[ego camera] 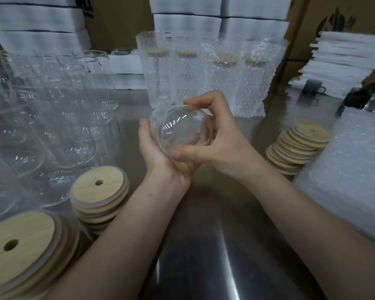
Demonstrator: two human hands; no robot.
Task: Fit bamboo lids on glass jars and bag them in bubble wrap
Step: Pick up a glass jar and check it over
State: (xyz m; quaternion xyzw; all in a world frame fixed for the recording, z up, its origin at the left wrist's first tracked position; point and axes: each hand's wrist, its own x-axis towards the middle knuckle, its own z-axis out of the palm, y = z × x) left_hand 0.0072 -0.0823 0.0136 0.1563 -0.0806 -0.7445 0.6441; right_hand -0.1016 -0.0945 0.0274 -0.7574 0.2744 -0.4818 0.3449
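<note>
- Along the left edge of the surface [214, 234] stands a crowd of empty glass jars [59, 118], packed close. I judge a careless elbow there could knock one into the next.
- At the near left corner sit stacks of bamboo lids [97, 187], each lid with a hole in it. My left forearm passes just beside them, so a hasty reach for a lid could topple a stack.
- My left hand [158, 152] cradles the held jar [180, 128] from beneath, fingers curled round its wall, above the middle of the surface.
- The held jar lies tilted with a round end towards me and no lid on it; I cannot tell mouth from base. It is smooth glass held clear of the surface, so if one hand lets go carelessly it could slip and drop.
- Behind it, towards the far edge, four wrapped jars [204, 76] stand upright in a row, already lidded.
- My right hand [221, 144] pinches the held jar's rim between thumb and forefinger.
- Near the right edge a second lid stack [297, 146] leans, already slumping, just beside a pile of bubble-wrap bags [351, 161]. Tugging a bag free could bring it down.
</note>
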